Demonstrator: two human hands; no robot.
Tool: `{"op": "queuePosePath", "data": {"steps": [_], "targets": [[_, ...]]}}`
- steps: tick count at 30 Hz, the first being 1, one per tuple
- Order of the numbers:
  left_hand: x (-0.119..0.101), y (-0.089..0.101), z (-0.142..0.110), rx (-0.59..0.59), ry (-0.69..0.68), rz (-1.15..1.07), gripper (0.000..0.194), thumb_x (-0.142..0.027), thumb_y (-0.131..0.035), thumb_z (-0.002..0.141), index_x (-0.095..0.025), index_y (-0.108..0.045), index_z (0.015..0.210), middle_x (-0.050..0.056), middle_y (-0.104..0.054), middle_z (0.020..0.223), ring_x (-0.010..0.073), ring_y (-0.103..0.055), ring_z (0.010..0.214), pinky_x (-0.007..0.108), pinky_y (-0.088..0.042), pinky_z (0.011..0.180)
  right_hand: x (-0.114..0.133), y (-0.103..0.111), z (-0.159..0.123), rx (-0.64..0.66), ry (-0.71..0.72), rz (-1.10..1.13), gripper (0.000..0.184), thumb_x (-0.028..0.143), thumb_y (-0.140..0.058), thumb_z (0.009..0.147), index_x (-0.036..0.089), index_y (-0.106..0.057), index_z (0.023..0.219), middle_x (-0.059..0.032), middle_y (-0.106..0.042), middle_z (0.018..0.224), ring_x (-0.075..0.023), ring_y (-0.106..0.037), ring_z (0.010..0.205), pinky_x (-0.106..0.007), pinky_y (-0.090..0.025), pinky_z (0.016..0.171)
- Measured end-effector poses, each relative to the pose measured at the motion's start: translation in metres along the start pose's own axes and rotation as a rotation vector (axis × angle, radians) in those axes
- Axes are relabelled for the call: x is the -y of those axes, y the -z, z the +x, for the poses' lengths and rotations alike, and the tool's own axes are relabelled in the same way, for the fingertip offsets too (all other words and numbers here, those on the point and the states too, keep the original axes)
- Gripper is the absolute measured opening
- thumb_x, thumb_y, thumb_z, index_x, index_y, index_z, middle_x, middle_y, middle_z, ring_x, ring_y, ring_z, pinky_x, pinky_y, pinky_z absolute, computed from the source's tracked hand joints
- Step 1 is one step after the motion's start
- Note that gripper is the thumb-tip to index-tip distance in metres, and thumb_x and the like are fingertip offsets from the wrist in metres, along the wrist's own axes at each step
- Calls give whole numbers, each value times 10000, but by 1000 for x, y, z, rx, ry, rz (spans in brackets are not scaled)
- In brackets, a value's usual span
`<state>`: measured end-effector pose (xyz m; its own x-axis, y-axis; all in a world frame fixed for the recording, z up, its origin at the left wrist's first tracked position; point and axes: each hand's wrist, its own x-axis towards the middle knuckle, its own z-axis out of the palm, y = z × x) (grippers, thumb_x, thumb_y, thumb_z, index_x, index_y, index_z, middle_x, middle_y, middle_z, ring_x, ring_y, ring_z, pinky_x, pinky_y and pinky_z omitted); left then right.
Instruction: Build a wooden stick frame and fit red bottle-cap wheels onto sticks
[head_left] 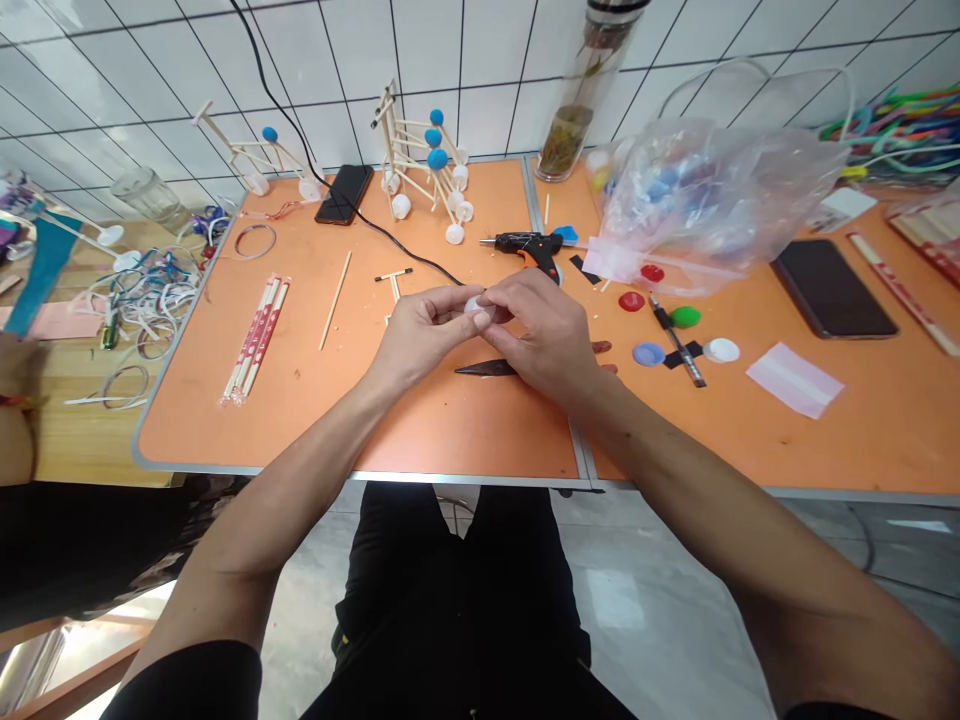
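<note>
My left hand and my right hand meet above the orange table, fingertips pinched on a small white bottle cap. Fingers cover part of it. Under my right hand lies a dark pointed tool, its middle hidden and reddish handle ends showing on the right. Just behind my hands rests a black glue gun with an orange trigger. A small joined piece of sticks lies behind my left hand. One loose thin stick is farther left.
Stick frames with blue and white caps stand at the back. A phone, wrapped chopsticks, a tall tea bottle, a plastic bag, loose caps, a pen and another phone surround my hands. A black cord crosses behind.
</note>
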<state>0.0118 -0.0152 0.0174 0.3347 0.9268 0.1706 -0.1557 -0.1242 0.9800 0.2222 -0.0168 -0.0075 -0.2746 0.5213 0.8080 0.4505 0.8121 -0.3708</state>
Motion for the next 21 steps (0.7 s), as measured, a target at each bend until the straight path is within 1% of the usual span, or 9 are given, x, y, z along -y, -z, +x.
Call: {"op": "queuePosePath", "data": {"steps": [3, 5, 6, 10, 13, 15, 18, 21], "targets": [[8, 1, 1, -10, -41, 16, 483, -546, -1109, 816, -212, -920, 1109, 70, -934, 1082, 225, -886, 1071, 345, -695, 1024, -2, -2, -1, -23, 16, -14, 102, 277, -792, 1143, 300, -816, 1239, -50, -788, 1118, -252, -783, 1001, -417, -689, 882], [13, 2, 2, -15, -72, 33, 534, -580, -1098, 834, -210, -884, 1155, 76, -930, 1103, 233, -896, 1098, 349, -700, 1024, -2, -1, 0, -23, -22, 16, 83, 337, -812, 1148, 310, -837, 1223, -48, -790, 1110, -249, -782, 996, -422, -691, 885], [15, 3, 3, -16, -92, 44, 552, -594, -1090, 845, -213, -861, 1172, 77, -926, 1120, 233, -897, 1108, 347, -702, 1020, -2, 0, 1, -16, -67, 52, 103, 384, -835, 1140, 314, -845, 1214, -47, -794, 1104, -249, -782, 988, -424, -695, 882], [19, 5, 4, -23, -184, 120, 553, -636, -1030, 916, -233, -787, 1205, 79, -903, 1191, 221, -892, 1123, 336, -702, 1006, -3, 4, 5, -1, -310, 249, 351, 631, -922, 1051, 304, -862, 1165, -54, -804, 1107, -238, -775, 955, -413, -718, 861], [22, 5, 4, -3, -254, 164, 507, -636, -956, 1001, -239, -767, 1252, 95, -893, 1233, 232, -886, 1185, 362, -704, 1057, -5, 5, 7, -1, -399, 331, 475, 738, -926, 1008, 301, -883, 1189, -62, -804, 1165, -232, -774, 985, -407, -724, 893], [23, 4, 3, 11, -307, 168, 488, -638, -916, 1039, -245, -766, 1287, 100, -878, 1267, 232, -884, 1193, 370, -706, 1064, -5, 6, 7, 13, -407, 342, 508, 765, -910, 1011, 306, -894, 1227, -67, -798, 1199, -226, -763, 988, -399, -710, 882], [25, 4, 3, 10, -370, 172, 493, -639, -929, 1028, -258, -786, 1307, 91, -827, 1335, 205, -879, 1110, 349, -707, 1012, -4, 7, 8, 22, -359, 324, 482, 760, -874, 1045, 309, -896, 1213, -67, -791, 1186, -223, -736, 974, -383, -664, 828], [24, 5, 2, 10, -366, 166, 494, -632, -957, 1004, -260, -790, 1282, 73, -822, 1307, 169, -857, 1006, 323, -699, 955, -1, 9, 10, 21, -342, 321, 485, 775, -886, 1028, 305, -879, 1149, -58, -782, 1115, -230, -722, 954, -386, -645, 818]]}}
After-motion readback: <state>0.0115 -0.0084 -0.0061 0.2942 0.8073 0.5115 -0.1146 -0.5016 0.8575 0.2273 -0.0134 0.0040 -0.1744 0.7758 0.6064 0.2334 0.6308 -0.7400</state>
